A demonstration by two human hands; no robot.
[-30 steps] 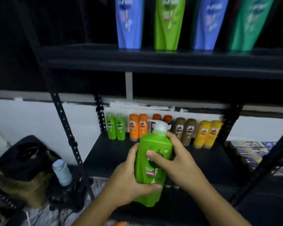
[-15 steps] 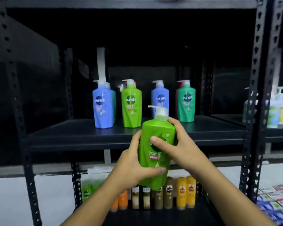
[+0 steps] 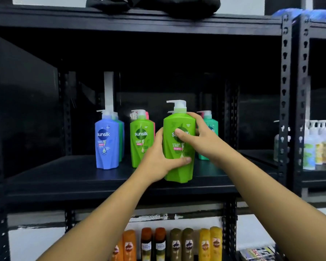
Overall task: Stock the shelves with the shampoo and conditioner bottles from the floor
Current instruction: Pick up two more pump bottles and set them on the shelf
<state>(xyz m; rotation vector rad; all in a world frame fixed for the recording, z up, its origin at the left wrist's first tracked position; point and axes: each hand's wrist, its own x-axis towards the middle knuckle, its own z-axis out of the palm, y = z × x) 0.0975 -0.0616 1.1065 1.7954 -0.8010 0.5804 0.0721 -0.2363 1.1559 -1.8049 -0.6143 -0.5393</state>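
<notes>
A green pump shampoo bottle (image 3: 175,147) stands upright over the front part of the black middle shelf (image 3: 64,178). My left hand (image 3: 158,159) grips its lower left side, thumb across the front. My right hand (image 3: 198,136) holds its upper right side, thumb on the label. Behind it on the shelf stand a blue pump bottle (image 3: 106,144), a second green pump bottle (image 3: 140,142) and a teal pump bottle (image 3: 210,129), with more bottles partly hidden behind them.
Small orange, brown, olive and yellow bottles (image 3: 177,245) line the lower shelf. A neighbouring rack at the right holds white pump bottles (image 3: 316,144). A black bag (image 3: 158,4) lies on the top shelf. Black perforated uprights (image 3: 284,110) frame the bay.
Both hands have lifted the green bottle from below the shelf edge up and forward onto the middle shelf. The view has tilted upward.
</notes>
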